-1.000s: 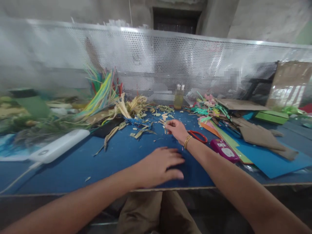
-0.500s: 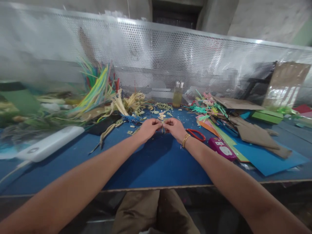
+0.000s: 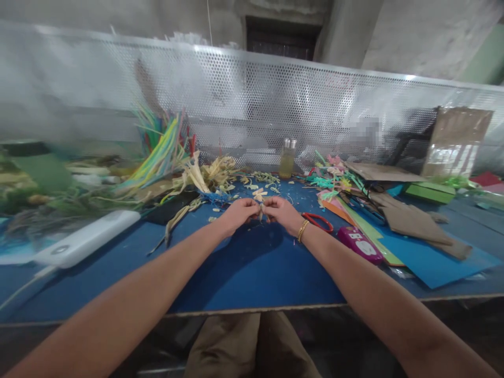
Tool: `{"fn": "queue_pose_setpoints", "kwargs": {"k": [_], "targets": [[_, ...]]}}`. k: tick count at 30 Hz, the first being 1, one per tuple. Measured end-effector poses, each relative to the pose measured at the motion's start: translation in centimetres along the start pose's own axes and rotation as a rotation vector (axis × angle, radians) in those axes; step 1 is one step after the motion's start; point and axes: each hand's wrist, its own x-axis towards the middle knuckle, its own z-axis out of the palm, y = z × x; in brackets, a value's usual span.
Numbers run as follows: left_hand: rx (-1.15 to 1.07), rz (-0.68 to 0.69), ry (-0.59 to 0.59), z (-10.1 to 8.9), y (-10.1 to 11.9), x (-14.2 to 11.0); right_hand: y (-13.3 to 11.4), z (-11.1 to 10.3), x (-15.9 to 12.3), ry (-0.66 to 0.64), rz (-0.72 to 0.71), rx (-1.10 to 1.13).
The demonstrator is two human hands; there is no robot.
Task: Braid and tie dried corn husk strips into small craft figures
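My left hand (image 3: 239,214) and my right hand (image 3: 282,213) meet over the middle of the blue tabletop (image 3: 252,278), fingertips pinched close together. Between them is a small pale piece of dried husk (image 3: 261,209), mostly hidden by the fingers; its exact shape is too small to make out. Pale husk scraps (image 3: 259,194) lie just beyond the fingertips. Red-handled scissors (image 3: 318,221) rest to the right of my right hand, close to the wrist with the gold bracelet (image 3: 302,231).
At left are a white power bank (image 3: 88,239) with a cable, dried husks (image 3: 214,173) and colourful stems (image 3: 157,144). A glass bottle (image 3: 287,159) stands at the back before a perforated metal panel (image 3: 220,94). On the right lie a purple case (image 3: 359,245), cardboard (image 3: 413,223) and blue paper (image 3: 433,270).
The whole view has shifted slightly, so the table and panel sit lower in the picture. Both hands stay together, pinching the small piece, with slight finger movement.
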Motion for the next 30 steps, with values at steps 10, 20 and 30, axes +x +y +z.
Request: {"fn": "queue_pose_setpoints", "kwargs": {"k": [10, 20, 30], "targets": [[0.081, 0.068, 0.020, -0.2, -0.4, 0.3, 0.3, 0.0, 0.1, 0.030, -0.067, -0.217], [0.015, -0.010, 0.047, -0.1, -0.8, 0.4, 0.5, 0.1, 0.0, 0.023, -0.115, -0.233], [-0.281, -0.161, -0.131, -0.5, -0.1, 0.4, -0.6, -0.4, -0.1, -0.143, -0.021, -0.032]]}}
